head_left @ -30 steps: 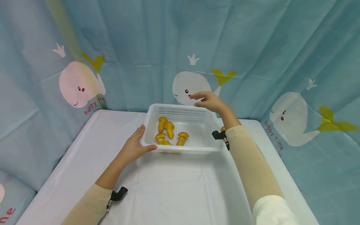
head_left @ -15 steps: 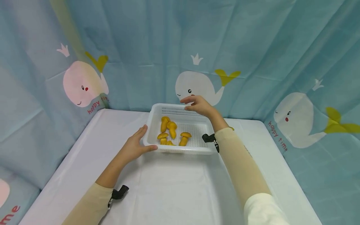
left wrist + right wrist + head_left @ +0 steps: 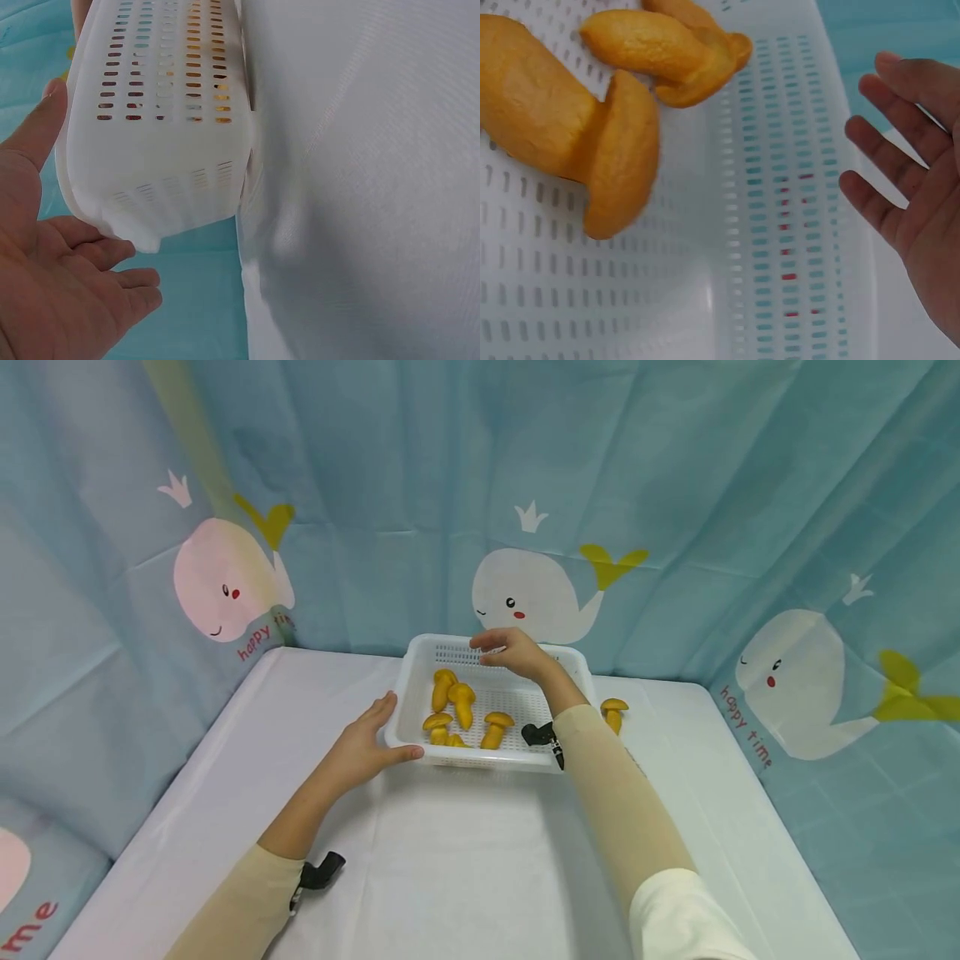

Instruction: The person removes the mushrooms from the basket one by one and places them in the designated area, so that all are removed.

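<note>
A white perforated plastic basket (image 3: 525, 761) stands on the table, with several yellow toy mushrooms (image 3: 496, 731) lying toward its left side. My left hand (image 3: 358, 753) is at the basket's front-left corner. Its thumb lies along the front rim and the fingers reach along the left side; in the left wrist view the loosely bent fingers (image 3: 139, 289) are outside the wall. Over the basket's far side hovers my right hand (image 3: 517, 653), fingers slightly bent and holding nothing. The right wrist view has this hand beside the rim, apart from the mushrooms (image 3: 622, 150).
One more yellow mushroom (image 3: 613, 713) is on the table to the right of the basket, close to my right sleeve. A white cloth (image 3: 450, 860) covers the table. Blue curtains printed with whales (image 3: 517, 593) hang behind and on both sides.
My right hand has moved left and down toward the basket's back rim, still empty. The mushroom on the right is now uncovered by that arm. The left hand stays at its corner.
</note>
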A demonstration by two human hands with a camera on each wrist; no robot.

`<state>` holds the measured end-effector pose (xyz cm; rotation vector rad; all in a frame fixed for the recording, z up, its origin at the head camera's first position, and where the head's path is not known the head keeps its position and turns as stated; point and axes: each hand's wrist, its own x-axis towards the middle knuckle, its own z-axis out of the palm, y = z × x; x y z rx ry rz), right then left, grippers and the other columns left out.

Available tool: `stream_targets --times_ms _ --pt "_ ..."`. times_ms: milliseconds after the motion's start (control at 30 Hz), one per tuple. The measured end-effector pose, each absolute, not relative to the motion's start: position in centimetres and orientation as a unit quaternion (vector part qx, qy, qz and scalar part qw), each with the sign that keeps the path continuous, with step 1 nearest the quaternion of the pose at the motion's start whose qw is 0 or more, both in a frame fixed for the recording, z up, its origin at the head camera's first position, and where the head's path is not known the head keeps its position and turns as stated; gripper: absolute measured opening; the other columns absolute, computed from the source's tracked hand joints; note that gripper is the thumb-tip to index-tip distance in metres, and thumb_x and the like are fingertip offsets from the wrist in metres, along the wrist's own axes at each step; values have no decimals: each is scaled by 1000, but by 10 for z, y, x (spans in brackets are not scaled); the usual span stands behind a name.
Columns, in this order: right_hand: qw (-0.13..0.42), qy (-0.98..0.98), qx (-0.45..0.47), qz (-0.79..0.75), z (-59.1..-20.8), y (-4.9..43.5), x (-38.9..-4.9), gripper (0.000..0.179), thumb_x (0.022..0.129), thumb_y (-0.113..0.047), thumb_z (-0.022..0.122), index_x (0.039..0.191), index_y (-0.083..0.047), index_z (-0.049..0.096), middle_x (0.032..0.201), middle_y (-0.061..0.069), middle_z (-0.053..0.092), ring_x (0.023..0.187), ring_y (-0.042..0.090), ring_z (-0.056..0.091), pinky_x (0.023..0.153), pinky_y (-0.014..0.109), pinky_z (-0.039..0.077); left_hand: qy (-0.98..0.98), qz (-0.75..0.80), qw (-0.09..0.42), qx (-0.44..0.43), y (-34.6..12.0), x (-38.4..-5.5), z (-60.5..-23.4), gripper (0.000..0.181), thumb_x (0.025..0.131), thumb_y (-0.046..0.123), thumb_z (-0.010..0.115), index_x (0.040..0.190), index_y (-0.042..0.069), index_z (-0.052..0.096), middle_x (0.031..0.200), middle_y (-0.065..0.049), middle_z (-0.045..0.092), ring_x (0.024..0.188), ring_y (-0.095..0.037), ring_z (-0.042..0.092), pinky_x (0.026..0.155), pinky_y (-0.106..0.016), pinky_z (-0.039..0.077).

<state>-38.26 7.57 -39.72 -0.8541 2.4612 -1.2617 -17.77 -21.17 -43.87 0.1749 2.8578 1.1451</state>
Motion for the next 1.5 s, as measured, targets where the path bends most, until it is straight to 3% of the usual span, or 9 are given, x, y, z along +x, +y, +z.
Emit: stream_targets --times_ms 367,667,933,1500 --pt "159 848 -301 -406 -413 62 -386 40 97 -15 71 135 -6 66 139 14 64 128 29 59 110 47 48 927 369 27 57 -214 -177 -440 123 74 74 76 165 16 17 173 -4 11 158 -38 15 118 -69 25" --pt "186 863 -298 -365 -426 53 -388 36 98 -15 70 134 -12 68 135 3 67 127 25 57 111 49 47 925 374 31 56 -213 -176 -440 123 74 75 76 165 18 16 173 -3 10 158 -38 13 118 -70 23" --pt "199 871 -312 -323 -433 50 -391 35 96 -15 73 130 -13 70 134 7 67 114 22 62 105 42 53 927 370 23 58 -212 -176 -439 124 73 77 74 165 16 17 172 -7 14 158 -38 15 119 -68 24" --pt "217 875 -346 -258 -435 44 -392 35 94 -13 75 129 -18 73 124 -6 70 109 19 62 99 35 54 928 367 23 64 -212 -175 -438 125 74 76 74 165 13 17 172 -7 13 158 -37 11 120 -67 22"
